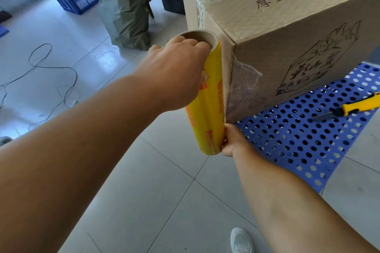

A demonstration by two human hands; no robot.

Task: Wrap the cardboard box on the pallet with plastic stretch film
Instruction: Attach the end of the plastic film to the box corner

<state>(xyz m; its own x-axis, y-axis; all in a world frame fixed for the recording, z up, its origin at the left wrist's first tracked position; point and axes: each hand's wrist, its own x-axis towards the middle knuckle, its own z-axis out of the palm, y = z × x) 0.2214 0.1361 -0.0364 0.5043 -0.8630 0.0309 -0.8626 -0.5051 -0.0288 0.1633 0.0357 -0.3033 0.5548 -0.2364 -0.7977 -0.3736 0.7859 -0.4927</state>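
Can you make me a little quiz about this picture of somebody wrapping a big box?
1. True or false: the yellow roll of film stands upright against a corner of the cardboard box.
2. Which hand grips the top of the roll: A) left hand B) right hand?
3. What tool lies on the blue pallet beside the box?

Key: 1 true. 2 A. 3 a yellow knife.

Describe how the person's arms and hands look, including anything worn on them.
Both arms are bare as far up as the view shows, with no sleeves in sight. The left hand and right hand wear no gloves, and no rings, watch or bands are visible. Nothing is marked on either forearm.
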